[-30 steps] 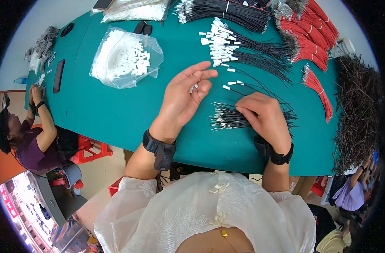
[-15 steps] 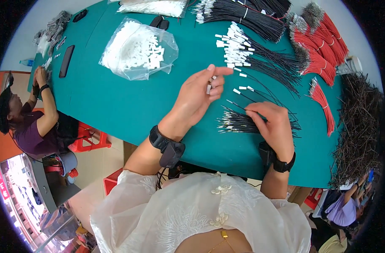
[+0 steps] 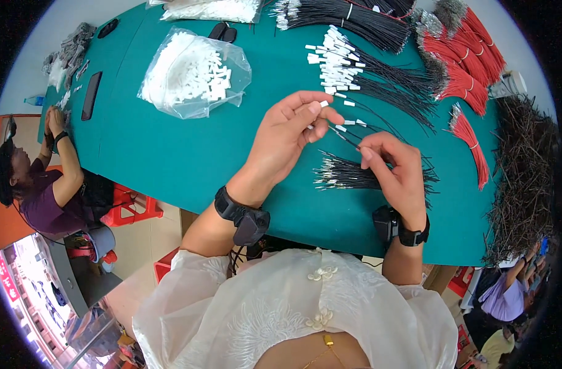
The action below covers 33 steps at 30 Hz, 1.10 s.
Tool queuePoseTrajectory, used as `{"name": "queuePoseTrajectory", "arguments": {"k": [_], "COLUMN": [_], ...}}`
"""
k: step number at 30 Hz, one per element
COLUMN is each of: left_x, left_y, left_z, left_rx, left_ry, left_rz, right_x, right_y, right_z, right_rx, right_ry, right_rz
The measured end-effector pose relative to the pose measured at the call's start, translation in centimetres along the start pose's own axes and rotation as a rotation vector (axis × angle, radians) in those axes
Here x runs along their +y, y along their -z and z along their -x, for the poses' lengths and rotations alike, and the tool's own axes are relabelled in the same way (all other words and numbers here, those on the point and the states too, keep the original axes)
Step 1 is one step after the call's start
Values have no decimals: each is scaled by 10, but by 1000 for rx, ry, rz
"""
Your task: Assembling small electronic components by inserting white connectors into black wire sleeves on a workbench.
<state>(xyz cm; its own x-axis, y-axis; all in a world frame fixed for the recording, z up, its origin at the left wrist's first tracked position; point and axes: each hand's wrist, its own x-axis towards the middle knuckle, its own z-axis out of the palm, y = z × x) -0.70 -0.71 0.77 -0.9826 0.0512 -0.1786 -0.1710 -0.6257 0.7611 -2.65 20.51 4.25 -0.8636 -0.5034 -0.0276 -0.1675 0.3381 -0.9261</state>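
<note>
Between thumb and index finger, my left hand (image 3: 287, 132) pinches a small white connector housing (image 3: 323, 104); its other fingers are curled, with a bit of white showing among them. To its right, my right hand (image 3: 396, 169) grips a thin black wire (image 3: 350, 141) whose bare end points toward my left hand. Wire end and housing are apart. Below the right hand lies a bundle of black wires (image 3: 345, 172) with metal-tipped ends. Just beyond both hands rest a few black wires with white housings (image 3: 350, 104), and past them a pile of wires with white housings (image 3: 337, 64).
A clear bag of white housings (image 3: 191, 74) sits at the far left. Red wire bundles (image 3: 462, 58) and a small red bundle (image 3: 470, 141) lie right, beside a heap of dark wires (image 3: 522, 178). Another person (image 3: 38, 178) works at the table's left.
My left thumb and index finger have closed on a white housing, where the index finger was stretched out before. My right hand has lifted the wire slightly up from the bundle.
</note>
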Motion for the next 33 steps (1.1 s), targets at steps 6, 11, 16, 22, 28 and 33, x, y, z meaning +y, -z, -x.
{"name": "queuePoseTrajectory", "arguments": {"k": [6, 11, 16, 22, 28, 33], "left_x": [0, -2, -1, -3, -5, -4], "left_y": [8, 5, 3, 2, 0, -1], "left_z": [-2, -2, 0, 0, 1, 2], "left_rx": [-45, 11, -17, -17, -18, 7], "left_ry": [34, 29, 23, 15, -9, -18], "left_rz": [-27, -6, -46, -111, -165, -208], "right_x": [12, 15, 4, 7, 5, 2], "right_y": [1, 2, 1, -1, -1, -3], "right_z": [-3, -2, 0, 2, 3, 2], "right_rx": [-57, -9, 60, 191, 232, 284], "right_ry": [250, 295, 54, 38, 41, 116], "right_rz": [321, 306, 36, 1, 17, 92]}}
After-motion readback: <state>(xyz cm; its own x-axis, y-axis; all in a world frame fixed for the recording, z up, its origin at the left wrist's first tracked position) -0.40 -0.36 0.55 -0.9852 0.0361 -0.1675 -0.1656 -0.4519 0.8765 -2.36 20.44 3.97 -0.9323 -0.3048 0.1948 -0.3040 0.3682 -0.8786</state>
